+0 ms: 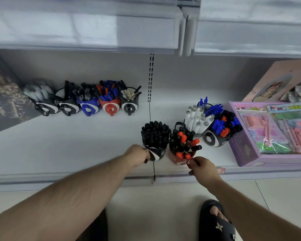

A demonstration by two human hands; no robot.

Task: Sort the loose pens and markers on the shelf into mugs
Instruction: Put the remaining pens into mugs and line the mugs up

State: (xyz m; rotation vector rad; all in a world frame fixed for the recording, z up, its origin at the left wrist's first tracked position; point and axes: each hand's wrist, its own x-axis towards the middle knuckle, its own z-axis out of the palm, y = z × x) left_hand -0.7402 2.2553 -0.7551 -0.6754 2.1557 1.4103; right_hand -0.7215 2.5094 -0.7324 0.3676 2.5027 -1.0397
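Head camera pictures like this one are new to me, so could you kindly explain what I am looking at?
There is no machine here: a person wears a wide-angle camera on the head, looking down at their own bare hands. In front is a white shelf. At its back stands a row of five mugs filled with pens and markers. Nearer, the left hand grips a black mug packed with black markers, while the right hand pinches the rim of a red mug holding red and black markers. Behind those stand two more filled mugs. On the right sits a purple basket of packaged toys.
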